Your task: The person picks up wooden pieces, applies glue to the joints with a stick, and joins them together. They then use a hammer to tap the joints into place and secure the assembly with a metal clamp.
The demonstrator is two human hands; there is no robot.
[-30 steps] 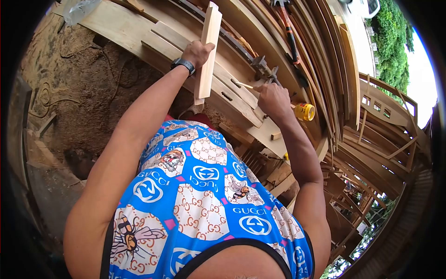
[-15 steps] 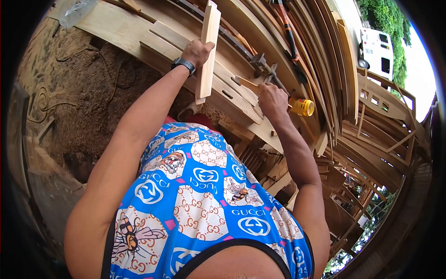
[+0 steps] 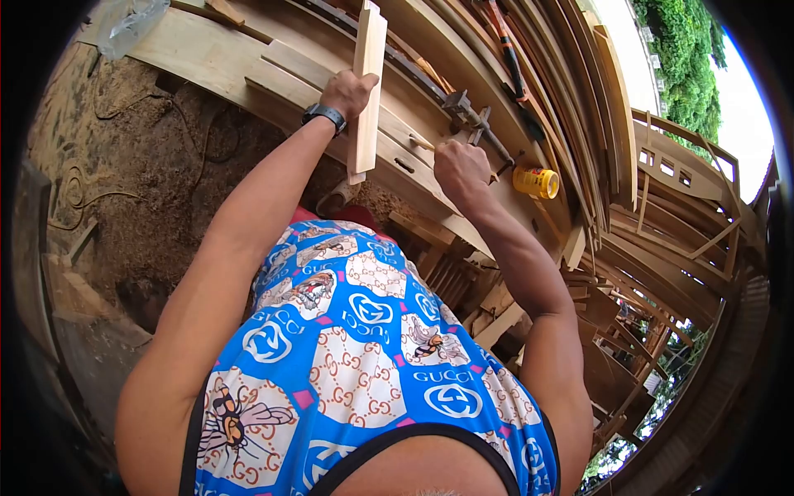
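Observation:
My left hand (image 3: pixel 348 94), with a watch on its wrist, is closed around a pale wooden rail (image 3: pixel 370 51) held across the bench. A narrower stepped end shows on the rail's lower tip. Just right of it, my right hand (image 3: pixel 463 171) grips a thin wooden stick (image 3: pixel 422 144), mostly hidden by the fist, its tip pointing left. Below that tip lies a board with a slot (image 3: pixel 397 155) cut in its face. To the right of my right hand is a yellow jar (image 3: pixel 535 182) lying tilted in this view.
A metal bar clamp (image 3: pixel 468 116) rests on the bench beyond my right hand. Long planks (image 3: pixel 571 99) are stacked along the far side, with an orange-and-black tool (image 3: pixel 510 62) on them. A clear plastic bag (image 3: pixel 132 26) sits at the upper left. Sawdust covers the ground (image 3: pixel 157 140).
My right hand has moved left with the stick, away from the yellow jar and nearer the rail. My left hand and the rail have barely shifted.

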